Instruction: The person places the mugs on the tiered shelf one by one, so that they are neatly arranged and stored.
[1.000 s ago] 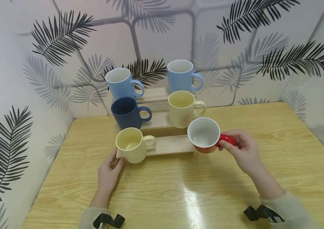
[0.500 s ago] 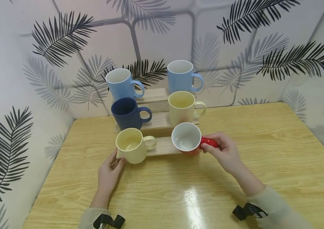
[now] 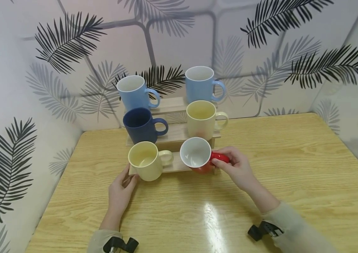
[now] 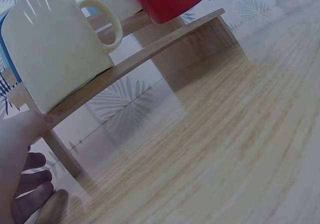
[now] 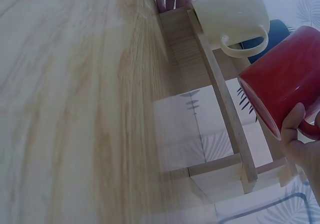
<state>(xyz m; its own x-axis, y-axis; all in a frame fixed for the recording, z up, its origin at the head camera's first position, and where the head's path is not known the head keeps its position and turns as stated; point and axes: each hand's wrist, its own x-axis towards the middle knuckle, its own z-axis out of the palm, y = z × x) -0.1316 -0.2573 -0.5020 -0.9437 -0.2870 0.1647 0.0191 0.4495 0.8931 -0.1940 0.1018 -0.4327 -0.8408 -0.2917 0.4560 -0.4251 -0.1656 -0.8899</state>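
Observation:
In the head view my right hand point(image 3: 234, 167) pinches the handle of a red mug point(image 3: 202, 168) with a white inside. The mug hangs just above the right part of the lowest shelf of a wooden tiered rack point(image 3: 179, 162); the right wrist view shows a gap under its base point(image 5: 257, 109). My left hand point(image 3: 120, 188) grips the left end of that shelf, thumb at the front edge and fingers beside the leg in the left wrist view. Next to it a pale yellow mug point(image 3: 148, 167) stands on the shelf, handle to the right.
On the middle tier stand a dark blue mug point(image 3: 141, 126) and another yellow mug point(image 3: 200, 123). Two light blue mugs, a left one point(image 3: 133, 95) and a right one point(image 3: 199, 86), occupy the top tier. Behind the wooden table point(image 3: 179, 218) is a leaf-patterned backdrop point(image 3: 179, 38).
My right hand has carried the red mug leftward and slightly toward me, from beyond the shelf's right end to above its right part. The left hand keeps its place.

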